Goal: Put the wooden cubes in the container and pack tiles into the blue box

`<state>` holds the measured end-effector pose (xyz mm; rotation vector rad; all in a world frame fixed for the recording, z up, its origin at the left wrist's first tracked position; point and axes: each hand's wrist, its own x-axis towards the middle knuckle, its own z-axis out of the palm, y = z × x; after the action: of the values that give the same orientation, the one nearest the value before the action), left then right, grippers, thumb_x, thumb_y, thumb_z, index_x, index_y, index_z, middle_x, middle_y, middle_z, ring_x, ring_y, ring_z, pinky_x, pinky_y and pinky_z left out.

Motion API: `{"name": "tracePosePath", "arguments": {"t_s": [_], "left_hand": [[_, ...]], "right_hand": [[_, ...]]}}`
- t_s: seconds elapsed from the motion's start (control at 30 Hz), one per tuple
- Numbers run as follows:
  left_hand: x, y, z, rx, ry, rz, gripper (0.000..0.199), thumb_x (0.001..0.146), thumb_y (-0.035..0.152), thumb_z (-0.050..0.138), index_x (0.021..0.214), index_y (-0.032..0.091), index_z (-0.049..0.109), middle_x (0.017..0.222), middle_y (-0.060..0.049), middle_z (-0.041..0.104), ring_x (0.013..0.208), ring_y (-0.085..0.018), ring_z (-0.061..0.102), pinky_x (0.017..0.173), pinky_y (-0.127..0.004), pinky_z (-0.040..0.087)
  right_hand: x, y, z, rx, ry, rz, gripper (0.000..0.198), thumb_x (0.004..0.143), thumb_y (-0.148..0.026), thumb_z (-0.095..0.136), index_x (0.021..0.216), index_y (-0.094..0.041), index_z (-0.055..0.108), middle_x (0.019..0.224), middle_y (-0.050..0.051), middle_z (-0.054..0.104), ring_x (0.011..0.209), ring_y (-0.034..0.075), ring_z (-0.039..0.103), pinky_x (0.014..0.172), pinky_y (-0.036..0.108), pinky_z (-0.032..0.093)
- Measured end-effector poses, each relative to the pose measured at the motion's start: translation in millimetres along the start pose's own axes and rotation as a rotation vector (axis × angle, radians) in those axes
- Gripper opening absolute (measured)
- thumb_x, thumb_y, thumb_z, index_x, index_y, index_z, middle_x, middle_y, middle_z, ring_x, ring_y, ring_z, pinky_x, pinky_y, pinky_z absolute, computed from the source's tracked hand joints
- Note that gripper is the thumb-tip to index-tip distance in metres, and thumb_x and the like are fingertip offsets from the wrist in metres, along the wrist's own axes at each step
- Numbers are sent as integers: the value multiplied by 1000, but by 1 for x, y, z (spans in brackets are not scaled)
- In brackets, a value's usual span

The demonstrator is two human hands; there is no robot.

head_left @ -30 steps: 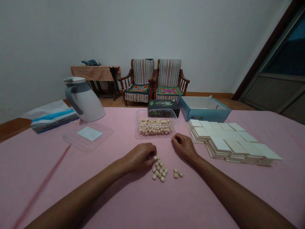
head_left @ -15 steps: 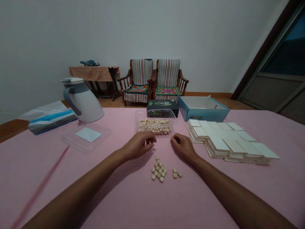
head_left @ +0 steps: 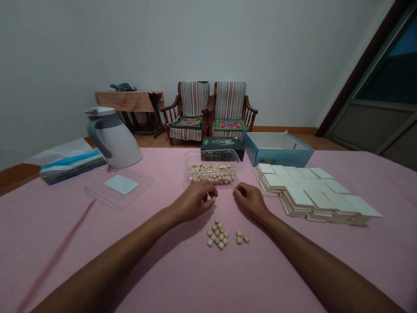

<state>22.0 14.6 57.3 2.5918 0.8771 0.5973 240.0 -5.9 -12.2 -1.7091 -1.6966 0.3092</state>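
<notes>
Left hand (head_left: 195, 201): shifts slightly rightward and toward the wearer since the frame half a second earlier, its loosely parted fingers now drawn together in a pinch on a small pale piece (head_left: 213, 198); the far tip of the cluster (head_left: 217, 235) seems to lose one piece.
Right hand (head_left: 250, 201): rests unchanged on the pink cloth (head_left: 254, 278), fingers folded into a loose curl near the stacked white tiles (head_left: 301, 191); no piece shows in it, though the inside of the curl is hidden.
Small pale piece: sits at the left fingertips, just on the near side of the clear tub (head_left: 186, 166); it looks very light, hard and stiff, perhaps wooden, and unlikely to break.
Fingertip hold: thumb and one or two fingers on opposite sides, across the middle, look best; rounded corners could let it twist or slip if caught at an edge.
Cluster: about a dozen similar pieces lie close together, some apparently touching; a light hold from above seems wise, as a brush against one would probably nudge its neighbors.
Trio (head_left: 239, 240): three pieces lie apart, right of the cluster, likely easier to reach around.
Clear tub: contains a heap of loose pieces (head_left: 211, 173); its thin wall probably flexes, so low on both sides looks the steadier grip.
</notes>
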Motion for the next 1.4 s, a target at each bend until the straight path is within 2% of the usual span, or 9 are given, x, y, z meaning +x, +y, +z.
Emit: {"name": "tracePosePath", "arguments": {"t_s": [0.13, 0.2, 0.43, 0.63, 0.83, 0.93, 1.03, 1.13, 1.4], "left_hand": [[20, -7, -18, 60, 360, -72, 18, 78, 10, 57, 93, 16, 63, 87, -2, 58, 63, -9, 53, 64, -23, 44], [21, -9, -18, 50, 418, -89, 20, 79, 13, 57, 98, 16, 62, 88, -3, 59, 62, -9, 53, 63, -23, 44], [-14, -8, 12, 41, 111, -92, 12, 78, 9, 53, 83, 16, 62, 76, -2, 60, 63, -11, 53, 60, -23, 41], [-35, -24, 32, 22, 144, -170, 15, 78, 9, 51, 82, 17, 63, 78, -3, 61, 74, -15, 56, 69, -26, 44], [-37, -30, 37, 3, 171, -146, 14, 78, 11, 51, 81, 17, 63, 78, -3, 61, 75, -15, 56, 70, -27, 44], [-36, -29, 36, -10, 178, -145, 14, 78, 11, 51, 81, 17, 63, 78, -3, 61, 76, -16, 56, 71, -28, 44], [-36, -29, 35, -18, 177, -146, 14, 78, 11, 51, 81, 17, 63, 78, -3, 61, 76, -16, 56, 71, -28, 44], [-37, -30, 35, -23, 172, -148, 14, 79, 11, 51, 82, 17, 64, 79, -3, 61, 76, -16, 56, 71, -28, 44], [-39, -28, 33, -73, 224, -168, 13, 78, 12, 52, 80, 17, 65, 77, -3, 63, 75, -15, 57, 70, -27, 45]], "right_hand": [[0, 0, -1, 23, -3, -4, 21, 80, -31, 47, 69, -20, 61, 64, 1, 64, 61, 15, 56, 58, 23, 37], [0, 0, -1, 32, -3, -8, 21, 80, -31, 47, 69, -20, 61, 64, 2, 64, 61, 15, 56, 58, 23, 37], [-1, -1, 0, 16, 9, 11, 21, 79, -31, 47, 67, -20, 60, 64, 2, 63, 61, 15, 55, 57, 23, 37], [1, -2, -3, 63, -38, 18, 19, 76, -27, 47, 65, -19, 60, 61, 1, 61, 59, 14, 53, 56, 23, 37], [-8, -30, -45, 200, -750, -139, 10, 67, -14, 56, 73, -17, 63, 64, -2, 60, 58, 12, 51, 51, 21, 34], [-22, -48, -61, 69, -966, -218, 29, 58, -14, 69, 86, -20, 63, 69, -4, 56, 58, 11, 48, 50, 20, 32], [-32, -55, -62, -78, -925, -299, 39, 54, -17, 75, 90, -21, 60, 83, -1, 54, 66, 12, 47, 53, 21, 31], [-35, -55, -52, -123, -884, -346, 27, 61, -16, 68, 85, -20, 58, 84, 0, 52, 70, 13, 45, 57, 22, 31], [-37, -67, -31, -21, -638, -233, 27, 71, -11, 56, 97, -15, 54, 96, 6, 53, 80, 15, 49, 70, 26, 38]]}}
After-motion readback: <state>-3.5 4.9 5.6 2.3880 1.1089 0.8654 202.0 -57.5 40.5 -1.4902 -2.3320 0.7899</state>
